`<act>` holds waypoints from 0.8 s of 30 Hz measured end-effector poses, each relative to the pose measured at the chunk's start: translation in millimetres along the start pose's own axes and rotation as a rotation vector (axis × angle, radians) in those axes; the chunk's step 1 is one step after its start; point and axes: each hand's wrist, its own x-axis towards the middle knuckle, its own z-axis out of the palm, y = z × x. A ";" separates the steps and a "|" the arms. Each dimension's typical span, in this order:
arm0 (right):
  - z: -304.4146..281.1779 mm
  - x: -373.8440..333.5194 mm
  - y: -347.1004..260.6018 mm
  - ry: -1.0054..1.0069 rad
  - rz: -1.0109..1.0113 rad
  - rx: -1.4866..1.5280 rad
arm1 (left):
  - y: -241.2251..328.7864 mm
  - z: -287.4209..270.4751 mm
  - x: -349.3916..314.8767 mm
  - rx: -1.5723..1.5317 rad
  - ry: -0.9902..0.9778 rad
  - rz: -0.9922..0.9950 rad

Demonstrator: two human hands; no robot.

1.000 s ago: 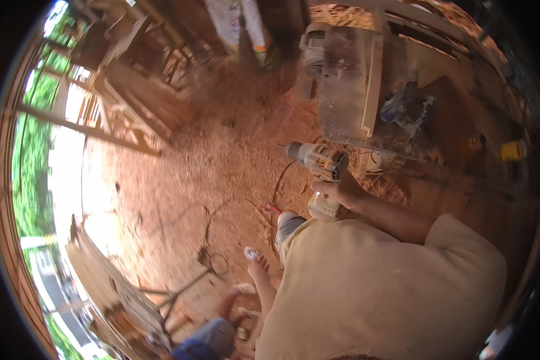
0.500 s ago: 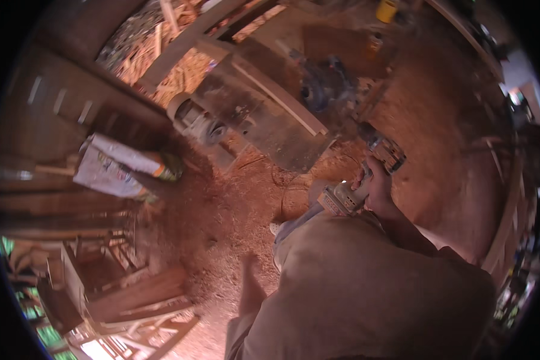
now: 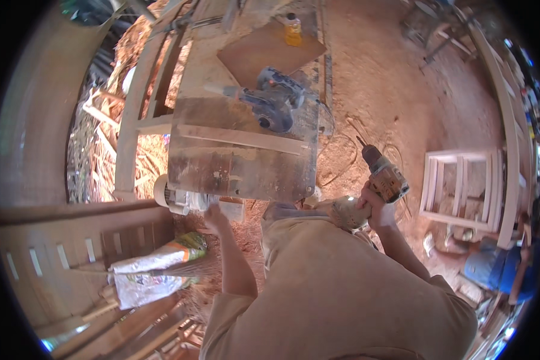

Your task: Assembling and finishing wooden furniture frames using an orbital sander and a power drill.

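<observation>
- Setting: an open-sided wood workshop, its reddish ground strewn with dust, beyond and to the right of the right hand.
- Right hand: fingers wrapped round a tool grip, in front of the body.
- Cordless drill, yellowish and dark: in the right hand, its bit pointing forward and a little left, meeting no wood. Drilling seems not under way; whether any hole is made cannot be told.
- Left hand: reaching forward; too small to tell whether the fingers grasp or merely touch.
- Motor-like machine, pale: just beyond the left hand, by the bench corner; contact uncertain.
- Workbench, dusty: ahead of and between the hands.
- Sacks, two, printed: left of the left hand, lower down.
- Wooden strip: across the bench, ahead of the left hand; no fastening visible, apparently loose.
- Power tool, blue: past the strip, touched by neither hand.
- Slatted frame, wooden: well right of the right hand; rails and slats already set together, completeness uncertain.
- Another person, in blue: right of the right hand, near the frame.
- Bottle, yellow: farthest ahead, on a brown board.
</observation>
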 end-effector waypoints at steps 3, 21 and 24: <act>10.0 -25.4 2.1 0.147 -0.066 0.044 | 111.6 74.8 11.8 -0.175 -0.289 0.318; 134.3 -137.0 98.2 0.922 0.002 -0.035 | 346.9 202.7 29.1 -0.923 -1.031 -0.429; 132.7 -134.1 102.0 1.003 -0.106 0.144 | 369.3 161.1 7.6 -0.944 -1.090 -0.310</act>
